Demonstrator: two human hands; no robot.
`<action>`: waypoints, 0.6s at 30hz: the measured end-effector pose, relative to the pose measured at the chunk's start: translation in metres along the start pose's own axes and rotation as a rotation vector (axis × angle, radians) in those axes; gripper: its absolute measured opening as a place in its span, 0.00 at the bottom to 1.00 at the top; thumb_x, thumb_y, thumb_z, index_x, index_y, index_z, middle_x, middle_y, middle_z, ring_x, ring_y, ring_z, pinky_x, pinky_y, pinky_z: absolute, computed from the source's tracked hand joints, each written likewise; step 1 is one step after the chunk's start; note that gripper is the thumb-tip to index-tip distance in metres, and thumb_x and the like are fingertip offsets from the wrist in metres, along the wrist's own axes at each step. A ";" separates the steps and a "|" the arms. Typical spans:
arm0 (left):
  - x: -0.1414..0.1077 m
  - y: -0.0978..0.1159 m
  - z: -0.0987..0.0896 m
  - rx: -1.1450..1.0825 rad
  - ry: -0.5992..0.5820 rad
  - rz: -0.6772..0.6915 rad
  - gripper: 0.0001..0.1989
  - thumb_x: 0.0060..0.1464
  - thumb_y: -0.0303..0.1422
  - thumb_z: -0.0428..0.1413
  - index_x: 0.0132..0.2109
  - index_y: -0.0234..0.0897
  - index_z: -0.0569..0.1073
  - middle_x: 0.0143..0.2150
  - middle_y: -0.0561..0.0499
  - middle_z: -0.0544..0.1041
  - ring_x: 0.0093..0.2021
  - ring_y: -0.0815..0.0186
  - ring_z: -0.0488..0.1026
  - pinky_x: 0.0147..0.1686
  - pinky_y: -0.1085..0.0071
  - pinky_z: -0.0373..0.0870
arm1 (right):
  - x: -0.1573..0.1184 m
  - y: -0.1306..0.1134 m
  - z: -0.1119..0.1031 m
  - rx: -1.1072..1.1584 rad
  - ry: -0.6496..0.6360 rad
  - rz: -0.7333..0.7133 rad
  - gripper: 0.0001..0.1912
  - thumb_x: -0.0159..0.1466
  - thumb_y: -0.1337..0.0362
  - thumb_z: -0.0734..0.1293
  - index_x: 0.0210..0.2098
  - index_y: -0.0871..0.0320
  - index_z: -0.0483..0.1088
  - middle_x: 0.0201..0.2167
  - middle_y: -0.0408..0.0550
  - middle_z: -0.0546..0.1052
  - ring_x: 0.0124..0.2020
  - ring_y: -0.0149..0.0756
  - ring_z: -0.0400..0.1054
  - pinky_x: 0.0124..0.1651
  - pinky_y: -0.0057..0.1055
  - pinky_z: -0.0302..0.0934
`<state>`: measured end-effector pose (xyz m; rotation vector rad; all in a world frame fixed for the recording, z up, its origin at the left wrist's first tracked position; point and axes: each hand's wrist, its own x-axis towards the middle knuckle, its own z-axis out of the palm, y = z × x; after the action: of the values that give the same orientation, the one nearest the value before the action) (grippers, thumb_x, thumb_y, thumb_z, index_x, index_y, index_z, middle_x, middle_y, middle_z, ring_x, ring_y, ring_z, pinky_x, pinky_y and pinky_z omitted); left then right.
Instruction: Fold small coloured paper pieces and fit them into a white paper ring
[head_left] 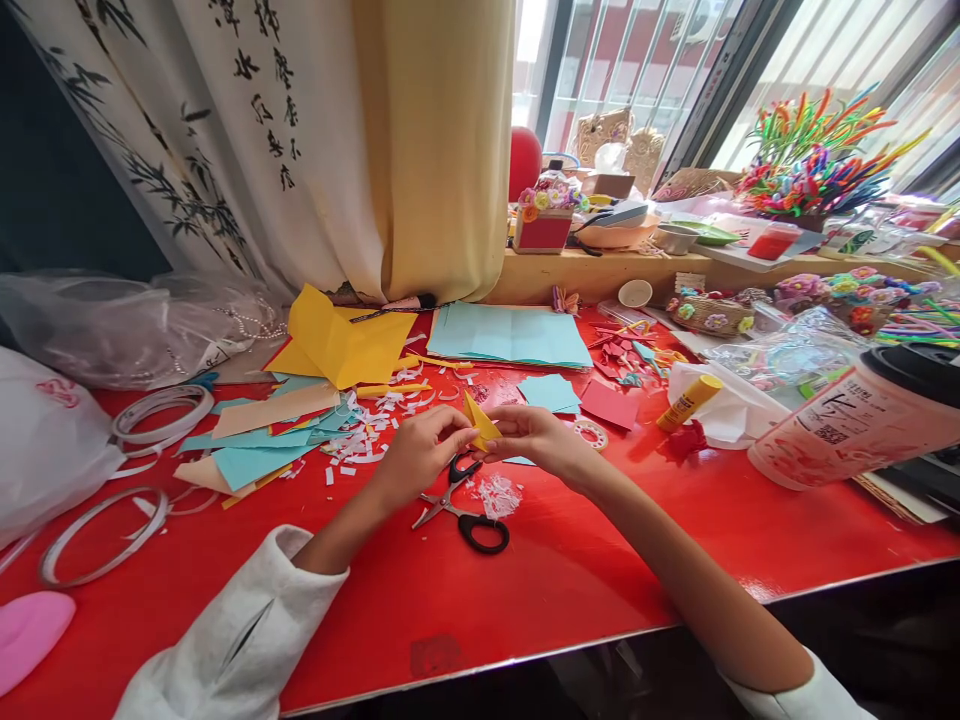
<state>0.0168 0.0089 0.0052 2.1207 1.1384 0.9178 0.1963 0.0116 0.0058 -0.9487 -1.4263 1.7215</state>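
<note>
A small folded piece of yellow paper (pixel 480 424) is held between both hands above the middle of the red table (pixel 570 570). My left hand (pixel 426 448) pinches its left side between thumb and fingers. On the right side, my right hand (pixel 541 440) grips it with its fingertips. Black-handled scissors (pixel 457 506) lie with their blades apart just below the hands, beside a small heap of clear and white scraps (pixel 498 496). Behind the hands are a light blue paper square (pixel 550 393) and a red paper square (pixel 610 404).
Blue sheets (pixel 510 335), yellow paper (pixel 345 345) and white scraps lie behind. At the right are a yellow glue stick (pixel 690 402) and a large cup (pixel 855 420). White tape rings (pixel 105 540) and plastic bags (pixel 45 450) are at the left.
</note>
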 end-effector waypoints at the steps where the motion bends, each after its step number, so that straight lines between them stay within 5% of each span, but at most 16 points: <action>1: 0.000 0.001 0.000 0.008 0.001 -0.003 0.09 0.55 0.35 0.49 0.32 0.36 0.70 0.31 0.52 0.72 0.31 0.68 0.67 0.33 0.74 0.61 | 0.000 0.000 0.000 -0.003 0.000 -0.001 0.19 0.51 0.67 0.70 0.42 0.61 0.69 0.34 0.47 0.77 0.35 0.34 0.73 0.46 0.36 0.65; 18: -0.002 -0.009 0.008 -0.097 -0.002 0.005 0.04 0.54 0.34 0.50 0.35 0.38 0.64 0.31 0.54 0.70 0.31 0.70 0.68 0.34 0.74 0.65 | -0.005 -0.005 0.000 -0.089 -0.111 -0.004 0.15 0.55 0.64 0.68 0.42 0.61 0.69 0.37 0.49 0.75 0.38 0.34 0.71 0.46 0.35 0.64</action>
<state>0.0177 0.0106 -0.0065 2.0469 1.0663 0.9531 0.1992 0.0083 0.0112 -0.9081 -1.5874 1.7435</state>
